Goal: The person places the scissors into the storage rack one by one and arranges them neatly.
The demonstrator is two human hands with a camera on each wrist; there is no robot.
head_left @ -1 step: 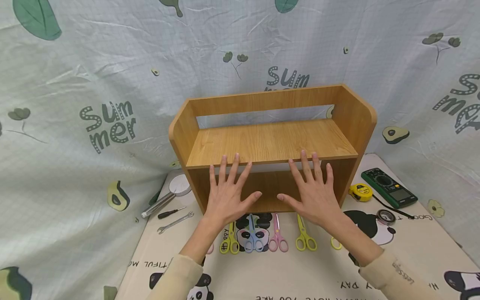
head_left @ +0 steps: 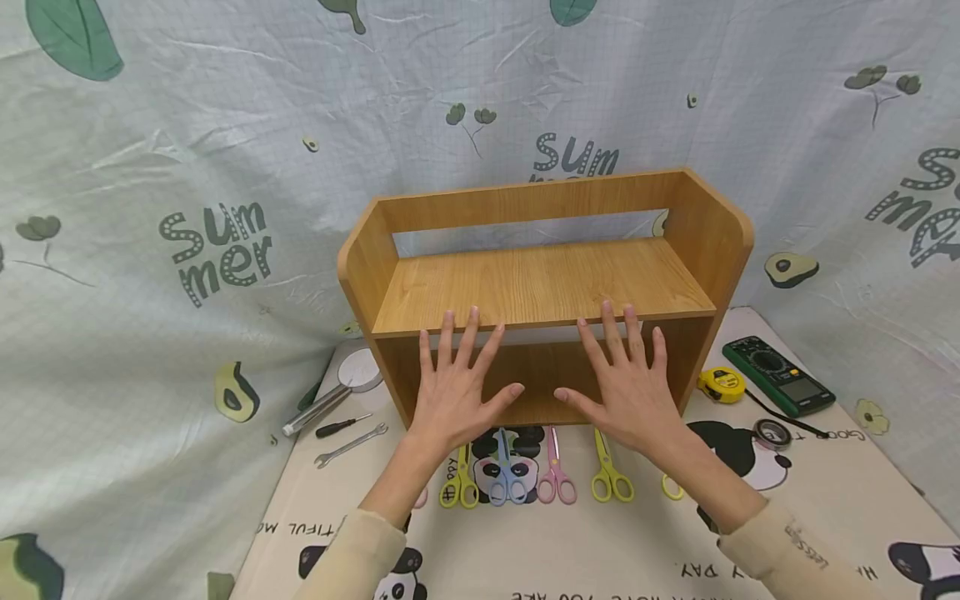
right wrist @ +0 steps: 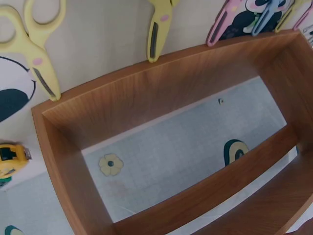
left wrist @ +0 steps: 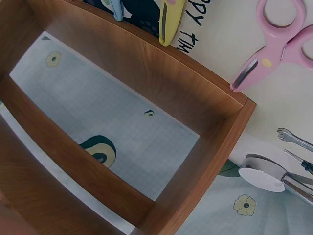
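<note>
A two-tier wooden shelf (head_left: 547,279) stands on the table. In front of its upper board, my left hand (head_left: 453,396) and right hand (head_left: 630,396) are held with fingers straight and spread, both empty. Whether the fingertips touch the board's front edge I cannot tell. Along the shelf's lower front edge lies a row of scissors: yellow (head_left: 463,468), blue (head_left: 506,475), pink (head_left: 554,472) and another yellow pair (head_left: 607,467). My forearms partly hide the end pairs; the wrist views show them as pink scissors (left wrist: 266,58) and yellow scissors (right wrist: 36,54).
Left of the shelf lie a round-headed tool with a silver handle (head_left: 322,408), a screwdriver (head_left: 341,427) and a wrench (head_left: 351,445). At right are a yellow tape measure (head_left: 722,385), a green multimeter (head_left: 780,375) and a black roll (head_left: 772,433). A printed curtain (head_left: 300,167) hangs behind.
</note>
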